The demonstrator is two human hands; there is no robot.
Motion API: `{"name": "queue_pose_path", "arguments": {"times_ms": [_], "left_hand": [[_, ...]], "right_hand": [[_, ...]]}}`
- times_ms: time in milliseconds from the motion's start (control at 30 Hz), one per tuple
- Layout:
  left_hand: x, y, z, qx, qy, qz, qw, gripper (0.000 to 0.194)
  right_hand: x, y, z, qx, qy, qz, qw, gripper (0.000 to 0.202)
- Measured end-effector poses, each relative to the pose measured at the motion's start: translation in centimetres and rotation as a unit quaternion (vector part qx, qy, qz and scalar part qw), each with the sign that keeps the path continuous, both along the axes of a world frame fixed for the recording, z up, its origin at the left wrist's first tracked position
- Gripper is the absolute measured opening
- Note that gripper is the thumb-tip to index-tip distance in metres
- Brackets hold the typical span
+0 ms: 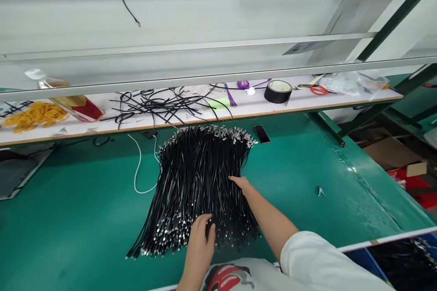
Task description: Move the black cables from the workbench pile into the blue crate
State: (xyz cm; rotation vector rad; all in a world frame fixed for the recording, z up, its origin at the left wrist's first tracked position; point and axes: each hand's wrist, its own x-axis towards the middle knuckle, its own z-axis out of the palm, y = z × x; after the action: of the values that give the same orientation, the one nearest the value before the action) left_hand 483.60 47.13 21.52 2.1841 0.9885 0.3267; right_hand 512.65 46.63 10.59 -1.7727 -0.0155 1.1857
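A wide pile of black cables (198, 168) with silvery metal ends lies on the green table (95, 218). Over the pile's lower edge is my left hand (201, 241), its thumb and fingers apart, near the metal ends. My right hand (241, 183) rests at the right side of the pile, fingers stretched out across the cables; part of it is hidden from view.
Behind is a shelf (136, 126) with loose black cables (164, 105), yellow bands (36, 116), a bottle (73, 102), black tape (277, 92) and red-handled scissors (318, 89). A phone (261, 134), white cord (137, 170) and small clip (320, 191) lie around the pile.
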Motion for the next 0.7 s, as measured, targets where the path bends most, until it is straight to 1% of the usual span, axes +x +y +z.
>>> {"name": "queue_pose_path", "arguments": {"times_ms": [33,100,200,300,367,433,533,600,700], "left_hand": [[0.7,-0.5,0.0,0.011,0.0,-0.011,1.0,0.042],[2.8,-1.3,0.0,0.04,0.003,-0.052,0.998,0.039],[7.2,-1.6,-0.3,0.104,0.014,-0.121,0.987,0.041],[11.5,-0.6,-1.6,0.155,0.057,-0.188,0.968,0.049],[13.4,0.7,-3.0,0.169,0.106,-0.227,0.953,0.055],[14.1,1.9,-4.5,0.181,0.148,-0.252,0.939,0.059],[13.7,2.9,-6.1,0.198,0.172,-0.265,0.928,0.059],[13.4,3.0,-6.4,0.204,0.173,-0.263,0.927,0.057],[13.3,2.6,-6.0,0.207,0.186,-0.261,0.924,0.055]], "right_hand": [[-0.1,-0.1,0.2,-0.013,0.009,0.008,1.0,0.031],[-0.2,-0.3,0.5,-0.034,0.021,0.024,0.999,0.027],[-0.5,-0.5,0.8,-0.044,0.026,0.036,0.998,0.025],[-0.7,-0.9,0.9,-0.047,0.032,0.04,0.998,0.026],[-0.6,-1.6,1.1,-0.039,0.045,0.042,0.997,0.026],[0.0,-2.5,1.2,-0.024,0.064,0.047,0.997,0.027],[1.8,-4.6,1.0,0.0,0.096,0.053,0.994,0.029],[3.7,-6.4,0.7,0.011,0.112,0.051,0.992,0.03],[6.9,-9.4,0.1,0.025,0.137,0.046,0.989,0.027]]}}
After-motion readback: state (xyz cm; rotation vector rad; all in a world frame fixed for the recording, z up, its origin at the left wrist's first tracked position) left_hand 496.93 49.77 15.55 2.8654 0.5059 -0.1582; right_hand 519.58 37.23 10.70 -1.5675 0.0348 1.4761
